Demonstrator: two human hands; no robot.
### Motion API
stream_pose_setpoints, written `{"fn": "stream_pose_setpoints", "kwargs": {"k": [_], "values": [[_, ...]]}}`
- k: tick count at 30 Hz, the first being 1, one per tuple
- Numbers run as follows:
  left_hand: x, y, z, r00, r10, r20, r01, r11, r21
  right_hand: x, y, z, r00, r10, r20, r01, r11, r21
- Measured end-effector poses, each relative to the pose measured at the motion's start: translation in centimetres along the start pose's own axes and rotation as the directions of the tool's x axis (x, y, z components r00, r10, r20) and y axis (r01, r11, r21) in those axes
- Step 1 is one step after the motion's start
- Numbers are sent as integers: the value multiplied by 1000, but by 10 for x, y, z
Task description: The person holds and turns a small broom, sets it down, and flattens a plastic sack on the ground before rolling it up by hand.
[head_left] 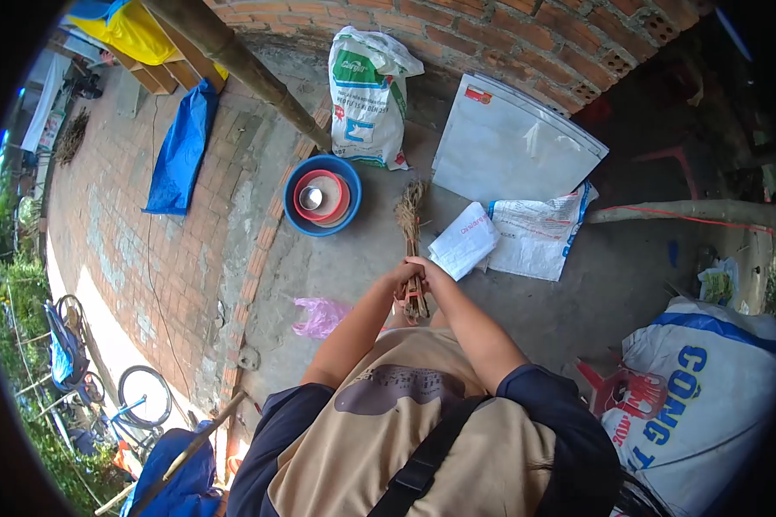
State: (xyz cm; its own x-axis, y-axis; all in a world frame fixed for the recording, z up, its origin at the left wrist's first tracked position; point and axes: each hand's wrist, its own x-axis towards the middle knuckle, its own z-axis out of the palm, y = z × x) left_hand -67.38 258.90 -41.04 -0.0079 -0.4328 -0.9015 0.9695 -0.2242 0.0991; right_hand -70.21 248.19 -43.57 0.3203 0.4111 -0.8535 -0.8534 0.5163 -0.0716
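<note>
1. The left hand [405, 273] and the right hand [431, 271] are meeting in front of the body, and their fingers are grasping a narrow bundle of dry brown stalks [412, 227].
2. This bundle is pointing its bushy end away from the person, while the lower stalks are showing under the hands, near a red tie [413, 294]. The hands are hiding its middle part.
3. Just to the right of the bundle, a flat white printed bag [463, 243] is lying on the grey concrete floor [362, 263], and it is overlapping a larger white sack with blue print [533, 239].
4. Behind these, large pale grey flat panels [513, 142] are resting near the red brick wall [539, 43].
5. Ahead and to the left, a round blue plastic basin [288, 212] is holding a red round bowl [343, 209] and a small shiny metal bowl [311, 198].
6. A thick brown bamboo pole [241, 73] is standing in the way behind the basin, close to an upright white sack with green print [369, 103].
7. A crumpled pink plastic bag [322, 317] is lying near the left forearm.
</note>
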Motion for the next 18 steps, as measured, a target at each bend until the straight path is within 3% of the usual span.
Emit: {"fn": "stream_pose_setpoints", "kwargs": {"k": [1,2,4,6,7,8,10,12,13,14,16,17,18], "values": [[3,0,1,994,-70,80,63,994,91,12,8,-16,1000,-26,-13,25,999,-23],[-8,1,11,996,-9,91,-1,993,115,4,7,-20,998,-56,-34,54,997,-50],[-33,5,22,984,144,109,-149,988,45,-21,13,-3,976,-215,24,213,975,65],[-38,15,0,980,6,200,24,989,-146,-28,11,25,958,-271,-92,281,951,130],[-45,18,-17,967,16,254,30,984,-178,-20,15,38,943,-333,-25,330,917,223],[-53,20,-32,953,29,301,38,976,-213,27,20,35,964,-256,-64,264,943,201],[-112,31,-20,906,59,419,113,921,-374,-31,11,93,945,-247,-213,280,950,141],[-140,28,-24,933,72,352,134,838,-528,-31,13,117,937,-271,-219,304,943,136],[-147,23,-23,928,101,358,145,789,-597,-1,21,110,944,-310,-112,321,942,101],[-146,18,-22,928,87,362,150,803,-577,0,16,114,973,-175,-149,168,984,-60],[-132,9,-18,972,136,191,17,773,-634,-25,19,107,982,-155,106,156,988,0],[-113,2,-18,979,70,191,68,772,-632,-41,27,90,980,-172,97,171,985,20],[-92,-10,-14,979,54,198,81,785,-614,-59,38,71,918,-328,223,315,944,94]]}}
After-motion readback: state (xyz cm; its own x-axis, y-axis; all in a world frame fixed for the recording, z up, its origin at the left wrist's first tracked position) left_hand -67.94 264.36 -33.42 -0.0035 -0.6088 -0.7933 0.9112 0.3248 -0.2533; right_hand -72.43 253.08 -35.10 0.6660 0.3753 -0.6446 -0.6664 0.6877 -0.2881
